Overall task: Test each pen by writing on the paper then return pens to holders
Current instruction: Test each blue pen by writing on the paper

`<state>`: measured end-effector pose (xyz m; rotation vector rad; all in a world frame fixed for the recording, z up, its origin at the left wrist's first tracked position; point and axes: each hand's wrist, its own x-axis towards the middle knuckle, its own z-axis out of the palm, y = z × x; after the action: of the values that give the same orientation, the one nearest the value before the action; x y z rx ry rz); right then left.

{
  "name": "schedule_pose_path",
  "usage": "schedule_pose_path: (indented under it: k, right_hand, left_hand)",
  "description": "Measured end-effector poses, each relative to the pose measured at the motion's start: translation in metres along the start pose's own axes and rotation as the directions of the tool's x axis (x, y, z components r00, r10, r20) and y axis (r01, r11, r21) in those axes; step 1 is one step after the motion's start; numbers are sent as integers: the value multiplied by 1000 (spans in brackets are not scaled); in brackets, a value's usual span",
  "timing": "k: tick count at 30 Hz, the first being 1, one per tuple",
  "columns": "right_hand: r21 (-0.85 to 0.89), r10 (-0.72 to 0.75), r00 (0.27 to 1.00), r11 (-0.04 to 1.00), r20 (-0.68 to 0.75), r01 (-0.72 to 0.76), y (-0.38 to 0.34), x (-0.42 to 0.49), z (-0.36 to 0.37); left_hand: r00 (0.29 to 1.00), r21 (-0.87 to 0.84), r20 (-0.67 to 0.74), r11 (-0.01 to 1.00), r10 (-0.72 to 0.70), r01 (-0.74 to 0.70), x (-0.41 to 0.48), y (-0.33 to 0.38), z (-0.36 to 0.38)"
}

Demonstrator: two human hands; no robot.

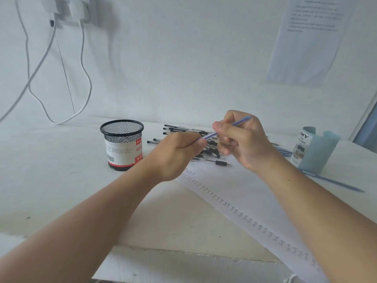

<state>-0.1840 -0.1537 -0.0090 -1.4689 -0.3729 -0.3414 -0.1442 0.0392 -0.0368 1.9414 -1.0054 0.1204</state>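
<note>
1. Both hands hold one blue pen point(210, 135) in the air above the far middle of the surface point(51, 170), over a pile of pens.
2. The left hand point(179, 154) has its fingers curled, and its thumb and fingertips pinch the pen's lower left end.
3. The right hand point(240, 139) grips the pen farther up, with the thumb pressed across the barrel and the fingers curled behind it. The pen's far end sticks out past the knuckles to the upper right.
4. The pen slants from lower left to upper right between the two hands.
5. The pile of black-capped pens point(183, 129) lies loose on the surface just behind and under the hands. One single pen point(220, 162) lies at its near edge, touching the paper.
6. The paper point(234, 190) lies flat from the middle to the near right, partly under the right forearm. A row of small written marks runs along its left edge.
7. A black mesh holder point(122, 144) with a white and red label stands upright left of the pile.
8. A light blue holder point(314, 152) stands at the far right. A loose blue pen point(336, 182) lies on the surface near its foot.
9. White cables point(83, 58) hang down the wall at far left, and a printed sheet point(310, 41) hangs at the upper right.
</note>
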Motion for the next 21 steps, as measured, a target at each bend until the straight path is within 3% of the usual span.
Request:
schedule_pose_path:
  k: [4,7,10,14,16,18,21]
  right_hand:
    - [15,66,996,998,66,-67,7,-3,4]
    - [-105,145,976,986,163,-129,13,-7,9]
    - [-76,141,983,988,116,-133,12,-5,15]
    - [193,105,994,976,-31,-97,-4,0,-17]
    - [154,91,991,985,-93,-76,-6,1,-39]
    - [21,123,990,992,-73,-122,2,-3,-42]
    - [-65,210,977,976,18,-209,16,-3,-26]
  left_hand:
    - [1000,-1,-28,1000,-9,9,-1,1,0]
    - [999,43,-22,999,33,-32,-2,1,-2]
    - [998,17,15,998,64,-64,-3,5,2]
    - [999,-13,-45,1000,-20,19,-2,-12,-18]
    - [993,-33,-90,996,-81,78,-1,-19,-28]
    - [992,55,-70,992,-107,110,3,-15,-21]
    - [993,347,-5,931,-116,111,8,-17,-6]
